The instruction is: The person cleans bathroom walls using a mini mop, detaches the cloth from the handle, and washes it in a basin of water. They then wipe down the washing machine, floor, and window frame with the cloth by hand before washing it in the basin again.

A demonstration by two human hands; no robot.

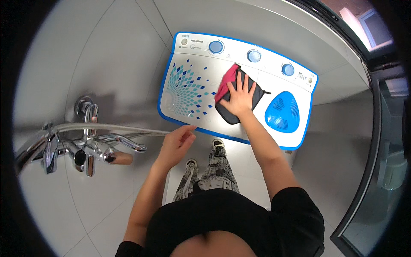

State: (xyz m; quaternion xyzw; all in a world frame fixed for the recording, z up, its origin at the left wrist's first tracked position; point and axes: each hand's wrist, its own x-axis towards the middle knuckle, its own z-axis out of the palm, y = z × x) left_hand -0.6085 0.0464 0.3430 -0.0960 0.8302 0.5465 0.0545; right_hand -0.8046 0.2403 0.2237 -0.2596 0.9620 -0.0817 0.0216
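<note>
My right hand (239, 97) presses flat on a folded cloth (230, 115), its fingers spread. The cloth is dark grey with a pink-red side, and a small dark loop or tip sticks out at its right. Beneath it is the white lid of a twin-tub washing machine (180, 118) with blue trim and a blue diamond pattern. My left hand (177, 143) hovers by the machine's front left edge, fingers loosely bent and the thumb apart, with nothing visible in it.
Three blue knobs (254, 55) line the machine's back panel. A blue vented cover (282, 112) lies to the right. Chrome taps (92, 145) with a hose (115, 127) jut from the left wall. A dark-framed glass door (364, 171) stands at right.
</note>
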